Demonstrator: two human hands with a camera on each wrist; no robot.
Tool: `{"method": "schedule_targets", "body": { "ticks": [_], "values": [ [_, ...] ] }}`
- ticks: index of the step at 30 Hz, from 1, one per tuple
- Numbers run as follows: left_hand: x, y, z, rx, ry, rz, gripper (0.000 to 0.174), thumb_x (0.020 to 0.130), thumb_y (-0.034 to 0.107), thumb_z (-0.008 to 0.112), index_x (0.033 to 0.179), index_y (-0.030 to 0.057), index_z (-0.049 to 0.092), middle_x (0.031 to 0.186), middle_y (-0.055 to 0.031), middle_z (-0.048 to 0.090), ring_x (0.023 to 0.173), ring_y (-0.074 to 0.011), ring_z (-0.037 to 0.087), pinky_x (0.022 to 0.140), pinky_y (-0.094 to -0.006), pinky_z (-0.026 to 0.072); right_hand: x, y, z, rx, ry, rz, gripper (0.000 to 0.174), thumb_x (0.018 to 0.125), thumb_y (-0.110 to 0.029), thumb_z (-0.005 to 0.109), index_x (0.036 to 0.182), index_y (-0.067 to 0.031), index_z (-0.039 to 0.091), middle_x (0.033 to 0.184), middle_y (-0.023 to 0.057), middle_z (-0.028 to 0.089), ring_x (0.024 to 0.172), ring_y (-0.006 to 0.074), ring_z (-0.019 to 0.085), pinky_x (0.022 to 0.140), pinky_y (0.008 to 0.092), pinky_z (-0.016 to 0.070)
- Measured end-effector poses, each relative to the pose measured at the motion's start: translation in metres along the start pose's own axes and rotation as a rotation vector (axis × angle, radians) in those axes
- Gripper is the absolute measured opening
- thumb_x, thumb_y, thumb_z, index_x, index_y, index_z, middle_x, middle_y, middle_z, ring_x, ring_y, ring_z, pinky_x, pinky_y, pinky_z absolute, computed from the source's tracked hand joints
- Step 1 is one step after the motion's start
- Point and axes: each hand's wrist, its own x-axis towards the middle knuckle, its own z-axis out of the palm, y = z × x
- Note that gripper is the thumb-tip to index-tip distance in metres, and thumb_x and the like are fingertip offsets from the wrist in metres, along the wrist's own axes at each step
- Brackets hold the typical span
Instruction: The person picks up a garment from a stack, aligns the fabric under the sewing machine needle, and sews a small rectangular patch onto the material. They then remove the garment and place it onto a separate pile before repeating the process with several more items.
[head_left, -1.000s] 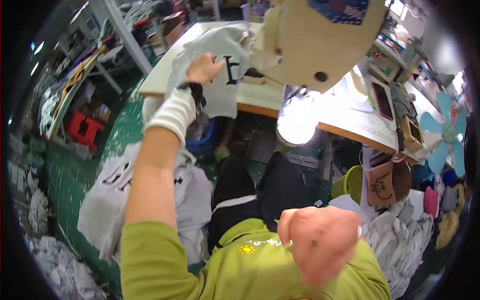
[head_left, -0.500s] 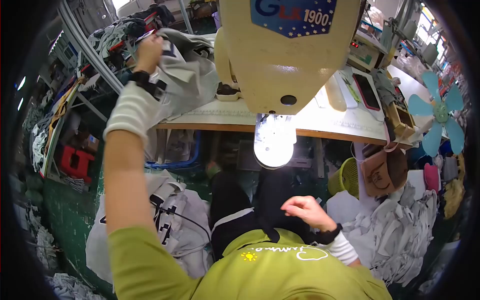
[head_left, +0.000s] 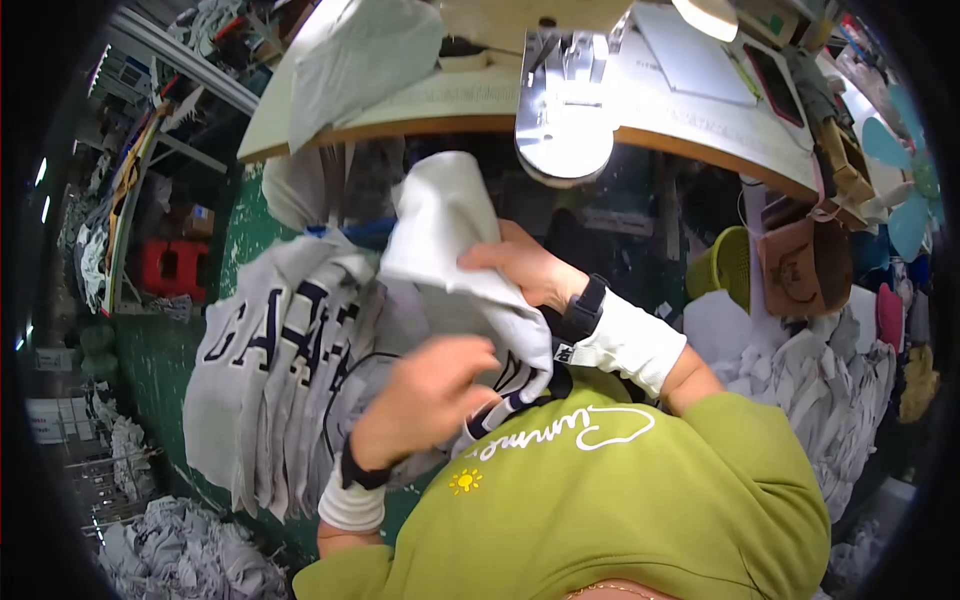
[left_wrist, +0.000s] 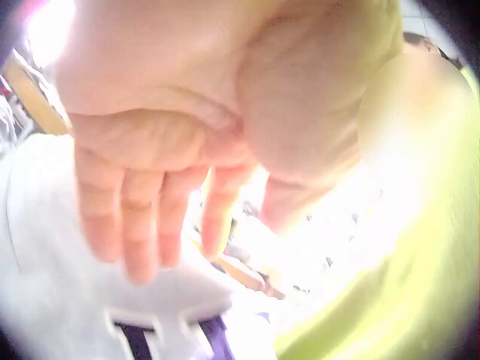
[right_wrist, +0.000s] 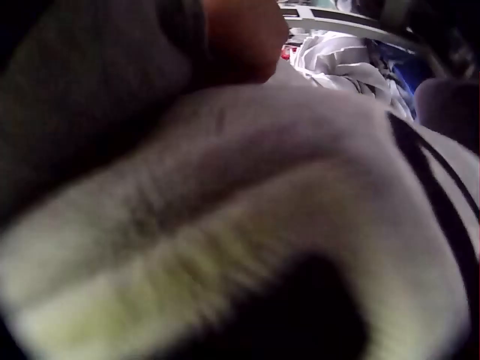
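A light grey fabric piece with dark letters (head_left: 445,220) hangs over the lap, pinched near its upper edge by my right hand (head_left: 530,268). In the right wrist view, folds of that cloth (right_wrist: 262,142) fill much of the picture, beside part of a hand (right_wrist: 244,37). My left hand (head_left: 425,405), blurred, is by the lower part of the fabric. The left wrist view shows the left palm (left_wrist: 187,112) with fingers extended and loose, and the lettered cloth (left_wrist: 45,202) behind them; contact is unclear.
Lettered grey pieces (head_left: 240,400) are heaped at the left. The machine's lit bed (head_left: 565,150) juts from the table edge (head_left: 420,125), with grey cloth (head_left: 370,60) lying left of it. A green basket (head_left: 722,270) and a cloth pile (head_left: 820,400) are at the right.
My left hand has come back from the far left of the table to the lap. My right hand has moved up and now grips a fabric piece. The head view has tilted down.
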Motion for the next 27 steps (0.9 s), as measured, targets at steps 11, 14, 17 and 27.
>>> {"method": "schedule_targets", "body": {
  "ticks": [11, 14, 17, 27],
  "values": [
    [0.030, -0.027, -0.056, 0.142, 0.041, -0.104, 0.074, 0.060, 0.004, 0.073, 0.128, 0.0153, 0.047, 0.132, -0.0188, 0.034, 0.123, -0.0339, 0.033, 0.102, -0.0383, 0.0274, -0.049, -0.005, -0.003, -0.134, -0.119, -0.073, 0.049, 0.072, -0.008, 0.062, 0.118, 0.0032, 0.048, 0.103, 0.0090, 0.058, 0.090, 0.0141, 0.057, 0.080, 0.0278, 0.0471],
    [0.051, -0.025, -0.051, 0.574, 0.095, 0.011, 0.070, 0.061, 0.004, 0.069, 0.126, 0.0194, 0.050, 0.133, -0.0225, 0.029, 0.124, -0.0380, 0.028, 0.103, -0.0420, 0.0234, -0.052, -0.009, -0.011, -0.171, -0.153, -0.058, 0.046, 0.073, -0.009, 0.063, 0.115, 0.0031, 0.050, 0.100, 0.0086, 0.059, 0.085, 0.0136, 0.058, 0.076, 0.0270, 0.0487],
    [0.068, -0.013, -0.044, 0.591, 0.111, 0.165, 0.045, 0.063, 0.015, 0.070, 0.108, 0.0157, 0.062, 0.131, -0.0178, 0.036, 0.124, -0.0365, 0.030, 0.103, -0.0428, 0.0233, -0.049, -0.010, -0.011, -0.203, -0.123, -0.070, 0.041, 0.079, -0.018, 0.065, 0.112, 0.0031, 0.052, 0.097, 0.0078, 0.060, 0.083, 0.0130, 0.059, 0.072, 0.0260, 0.0490],
    [0.074, 0.004, -0.049, 0.019, 0.176, 0.079, 0.022, 0.064, -0.007, 0.057, 0.084, -0.0014, 0.062, 0.078, -0.0113, 0.064, 0.071, -0.0209, 0.063, 0.064, -0.0255, 0.0469, -0.106, 0.030, -0.142, -1.522, 0.809, 0.090, 0.039, 0.073, -0.024, 0.065, 0.101, 0.0025, 0.059, 0.090, 0.0193, 0.063, 0.081, 0.0345, 0.061, 0.072, 0.0374, 0.0482]
  ]
}}
